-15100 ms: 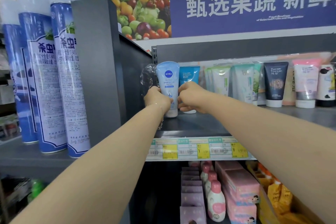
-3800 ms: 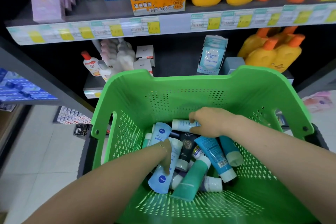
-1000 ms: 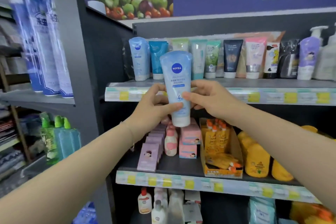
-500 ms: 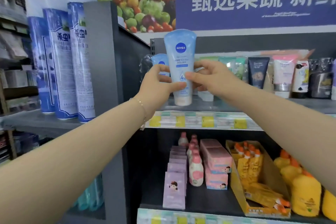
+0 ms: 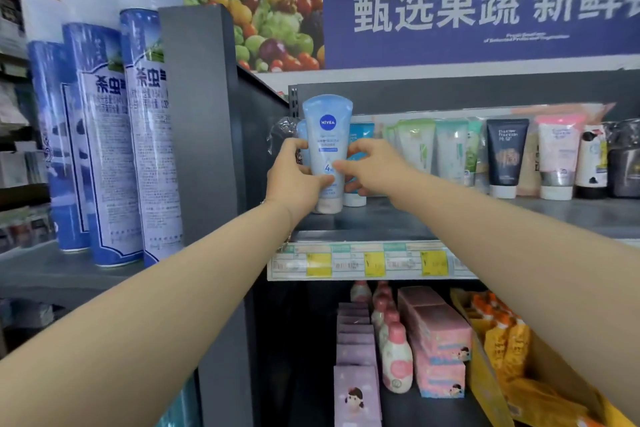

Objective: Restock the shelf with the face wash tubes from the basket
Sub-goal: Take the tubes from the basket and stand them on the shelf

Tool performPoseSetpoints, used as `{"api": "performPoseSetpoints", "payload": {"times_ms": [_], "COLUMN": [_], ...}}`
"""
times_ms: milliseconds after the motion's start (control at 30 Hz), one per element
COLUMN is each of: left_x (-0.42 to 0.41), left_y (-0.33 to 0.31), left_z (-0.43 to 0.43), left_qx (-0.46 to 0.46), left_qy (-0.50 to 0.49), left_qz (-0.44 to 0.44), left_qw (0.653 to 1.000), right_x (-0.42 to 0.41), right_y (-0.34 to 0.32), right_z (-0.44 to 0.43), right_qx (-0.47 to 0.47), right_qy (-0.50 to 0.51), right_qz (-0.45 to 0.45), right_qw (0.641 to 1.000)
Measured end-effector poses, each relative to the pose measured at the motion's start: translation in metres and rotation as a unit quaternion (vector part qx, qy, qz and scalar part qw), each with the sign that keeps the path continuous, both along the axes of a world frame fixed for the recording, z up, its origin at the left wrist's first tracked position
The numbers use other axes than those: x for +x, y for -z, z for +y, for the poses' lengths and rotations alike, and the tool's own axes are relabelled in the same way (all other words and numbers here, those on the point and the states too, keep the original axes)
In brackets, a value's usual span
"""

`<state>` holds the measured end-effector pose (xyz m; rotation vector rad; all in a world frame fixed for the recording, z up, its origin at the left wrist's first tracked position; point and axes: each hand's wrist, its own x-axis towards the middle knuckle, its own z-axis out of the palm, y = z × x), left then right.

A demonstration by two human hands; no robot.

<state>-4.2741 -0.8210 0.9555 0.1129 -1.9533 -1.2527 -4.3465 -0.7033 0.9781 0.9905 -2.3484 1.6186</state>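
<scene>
Left of frame: three tall blue-and-white spray cans [image 5: 104,135], upright on a grey side shelf.
Centre-left: dark grey upright panel [image 5: 204,114].
Centre: left hand [image 5: 298,180], fingers curled round the left side of a light-blue face wash tube [image 5: 327,135], thumb across its lower front.
The tube is upright with its cap down, at the front left corner of the top shelf [image 5: 381,222]; whether the cap touches the board cannot be told.
Right hand [image 5: 374,168] pinches the tube's right edge.
Centre-right to right: row of standing tubes [image 5: 450,149].
Below: price strip [image 5: 363,263] and pink boxes [image 5: 440,333].
</scene>
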Motion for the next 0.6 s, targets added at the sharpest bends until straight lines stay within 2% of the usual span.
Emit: {"api": "performPoseSetpoints", "payload": {"times_ms": [300, 600], "left_x": [-0.019, -0.022], "left_y": [0.006, 0.009], "left_z": [-0.013, -0.014], "left_qx": [0.000, -0.020], "left_qy": [-0.041, -0.060], "left_qz": [-0.045, -0.052], "left_qw": [0.998, 0.997], "right_x": [-0.009, -0.005], "right_y": [0.007, 0.015], "right_z": [-0.014, -0.014], "right_qx": [0.030, 0.062], "right_qy": [-0.006, -0.015], "right_qz": [-0.036, 0.010], "right_qw": [0.999, 0.998]}}
